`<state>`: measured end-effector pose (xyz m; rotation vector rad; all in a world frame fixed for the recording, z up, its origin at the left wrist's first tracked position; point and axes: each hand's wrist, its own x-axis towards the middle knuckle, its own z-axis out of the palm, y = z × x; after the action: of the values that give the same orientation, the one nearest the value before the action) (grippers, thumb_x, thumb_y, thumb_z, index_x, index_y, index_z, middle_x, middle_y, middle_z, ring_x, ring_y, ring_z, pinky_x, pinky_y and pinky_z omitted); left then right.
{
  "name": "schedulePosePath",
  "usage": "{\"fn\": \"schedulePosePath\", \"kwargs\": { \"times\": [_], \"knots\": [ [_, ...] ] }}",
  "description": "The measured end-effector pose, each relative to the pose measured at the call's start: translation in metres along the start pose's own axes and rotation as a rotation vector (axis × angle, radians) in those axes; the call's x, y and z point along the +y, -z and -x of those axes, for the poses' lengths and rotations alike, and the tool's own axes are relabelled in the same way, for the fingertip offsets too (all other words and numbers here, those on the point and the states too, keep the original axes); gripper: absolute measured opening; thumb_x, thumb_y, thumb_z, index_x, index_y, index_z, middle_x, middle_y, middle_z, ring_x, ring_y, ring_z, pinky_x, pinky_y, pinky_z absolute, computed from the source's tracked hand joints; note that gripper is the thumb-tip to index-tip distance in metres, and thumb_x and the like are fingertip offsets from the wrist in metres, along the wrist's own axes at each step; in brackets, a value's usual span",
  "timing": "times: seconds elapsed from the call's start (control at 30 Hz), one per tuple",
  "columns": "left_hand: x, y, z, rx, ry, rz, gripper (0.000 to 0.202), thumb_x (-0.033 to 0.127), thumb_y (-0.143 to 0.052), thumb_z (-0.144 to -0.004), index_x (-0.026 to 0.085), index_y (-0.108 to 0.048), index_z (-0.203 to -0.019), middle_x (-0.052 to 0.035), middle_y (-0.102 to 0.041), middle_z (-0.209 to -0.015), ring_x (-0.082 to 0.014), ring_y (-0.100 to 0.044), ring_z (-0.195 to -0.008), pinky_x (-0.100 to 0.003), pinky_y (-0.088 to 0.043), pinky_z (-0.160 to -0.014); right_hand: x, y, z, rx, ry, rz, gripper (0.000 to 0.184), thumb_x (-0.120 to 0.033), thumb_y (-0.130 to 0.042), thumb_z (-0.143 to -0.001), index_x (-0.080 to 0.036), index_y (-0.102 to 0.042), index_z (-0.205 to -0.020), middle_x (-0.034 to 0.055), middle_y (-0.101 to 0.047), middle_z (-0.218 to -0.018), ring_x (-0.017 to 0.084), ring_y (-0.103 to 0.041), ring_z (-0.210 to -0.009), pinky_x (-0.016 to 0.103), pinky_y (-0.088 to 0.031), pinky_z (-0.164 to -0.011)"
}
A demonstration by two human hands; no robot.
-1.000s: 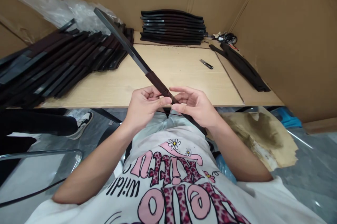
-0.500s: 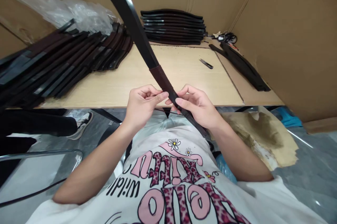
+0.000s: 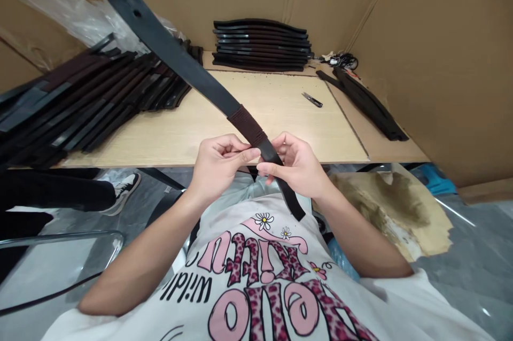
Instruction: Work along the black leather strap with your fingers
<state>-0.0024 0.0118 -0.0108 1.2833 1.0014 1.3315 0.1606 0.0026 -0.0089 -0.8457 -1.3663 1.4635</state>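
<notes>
A long flat black strip [image 3: 180,66] is in the person's two hands. It has a brown wrapped band [image 3: 246,124] near the middle and a small round hole [image 3: 137,13] close to its far end. The strip lies on a slant. Its short end points down at the person's shirt [image 3: 256,282], and its long end points up and away to the left, high over the table [image 3: 280,116].

The right hand [image 3: 296,165] is closed on the strip just below the brown band. Its thumb and fingers [image 3: 276,144] pinch the strip from both sides. The left hand [image 3: 219,169] is half open, and its fingers [image 3: 244,155] reach to the strip's edge by the band. I cannot tell if they grip it. The long end of the strip leans over the left hand's side.

A big pile of black strips [image 3: 92,100] lies on the left of the table. A neat stack [image 3: 260,44] sits at the back. A small knife [image 3: 311,99] lies on the table, and one more black strip [image 3: 363,100] lies to the right.
</notes>
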Motion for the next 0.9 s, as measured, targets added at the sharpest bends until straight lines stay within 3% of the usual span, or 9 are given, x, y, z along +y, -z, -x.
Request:
{"fn": "schedulePosePath", "kwargs": {
  "times": [0.1, 0.23, 0.33, 0.47, 0.57, 0.7, 0.8, 0.9],
  "knots": [
    [0.0006, 0.0, 0.0001, 0.007, -0.015, -0.038, 0.017, 0.022, -0.078, -0.062, 0.016, -0.062, -0.059, 0.0017, -0.062, -0.055, -0.0104, -0.055, -0.047, -0.022, -0.043, -0.045, -0.0021, -0.0009, 0.0008, -0.01, 0.014, 0.005, 0.033, -0.031, -0.073, -0.072, -0.021, -0.043, -0.081, -0.0019, -0.066, -0.069, 0.011, -0.06, -0.052, 0.021, -0.046, -0.044],
    [-0.0003, -0.0004, -0.0015, 0.037, -0.021, -0.033, 0.016, 0.023, -0.076, -0.065, 0.016, -0.063, -0.059, 0.0027, -0.058, -0.051, -0.0092, -0.053, -0.045, -0.02, -0.037, -0.041, -0.0024, 0.0015, -0.001, -0.017, 0.043, -0.053, 0.026, -0.037, -0.067, -0.078, -0.02, -0.047, -0.077, 0.0014, -0.068, -0.076, 0.01, -0.061, -0.059, 0.024, -0.049, -0.053],
    [-0.0014, -0.0007, -0.0023, 0.02, 0.011, -0.006, 0.017, 0.026, -0.078, -0.062, 0.015, -0.065, -0.063, 0.0027, -0.058, -0.052, -0.0081, -0.05, -0.044, -0.02, -0.035, -0.04, 0.0009, 0.0049, -0.0036, -0.009, 0.048, -0.043, 0.024, -0.033, -0.073, -0.072, -0.018, -0.056, -0.081, 0.0016, -0.067, -0.078, 0.011, -0.061, -0.064, 0.025, -0.05, -0.058],
    [0.0001, -0.0011, -0.0014, -0.025, 0.053, 0.023, 0.025, 0.026, -0.084, -0.052, 0.015, -0.065, -0.063, 0.0041, -0.056, -0.052, -0.0077, -0.048, -0.045, -0.02, -0.036, -0.042, 0.0038, 0.0061, -0.0047, -0.048, 0.001, -0.008, 0.044, -0.023, -0.08, -0.063, -0.019, -0.06, -0.102, 0.0003, -0.066, -0.081, 0.013, -0.062, -0.074, 0.028, -0.053, -0.067],
    [0.0022, -0.0012, -0.0002, -0.048, 0.062, 0.038, 0.024, 0.027, -0.083, -0.055, 0.015, -0.062, -0.057, 0.0048, -0.053, -0.048, -0.0066, -0.045, -0.041, -0.02, -0.033, -0.04, 0.0029, 0.0034, -0.0028, -0.039, 0.001, 0.042, 0.034, -0.024, -0.081, -0.06, -0.017, -0.062, -0.088, -0.0002, -0.064, -0.078, 0.012, -0.06, -0.067, 0.027, -0.053, -0.059],
    [0.0017, -0.0011, 0.0007, -0.06, 0.053, 0.026, 0.026, 0.027, -0.08, -0.061, 0.016, -0.058, -0.052, 0.0082, -0.043, -0.04, -0.0048, -0.037, -0.035, -0.02, -0.029, -0.037, 0.0025, 0.0001, 0.001, 0.002, -0.001, 0.049, 0.036, -0.028, -0.081, -0.059, -0.02, -0.049, -0.073, -0.0045, -0.058, -0.067, 0.012, -0.058, -0.058, 0.025, -0.051, -0.046],
    [-0.0007, -0.0007, 0.0001, -0.07, 0.054, 0.027, 0.024, 0.024, -0.079, -0.063, 0.017, -0.057, -0.054, 0.0057, -0.051, -0.044, -0.0064, -0.044, -0.037, -0.02, -0.032, -0.037, 0.0023, -0.0009, 0.0023, 0.012, 0.007, 0.106, 0.036, -0.032, -0.078, -0.065, -0.021, -0.044, -0.074, -0.005, -0.058, -0.065, 0.012, -0.059, -0.054, 0.023, -0.048, -0.044],
    [-0.0026, -0.0002, -0.002, -0.025, 0.037, 0.014, 0.022, 0.022, -0.077, -0.065, 0.017, -0.058, -0.055, 0.0039, -0.056, -0.048, -0.0086, -0.051, -0.043, -0.02, -0.035, -0.039, 0.0005, -0.0006, 0.001, 0.022, 0.046, 0.11, 0.027, -0.037, -0.069, -0.075, -0.02, -0.049, -0.076, -0.0011, -0.062, -0.072, 0.011, -0.06, -0.059, 0.024, -0.049, -0.052]
  ]
}}
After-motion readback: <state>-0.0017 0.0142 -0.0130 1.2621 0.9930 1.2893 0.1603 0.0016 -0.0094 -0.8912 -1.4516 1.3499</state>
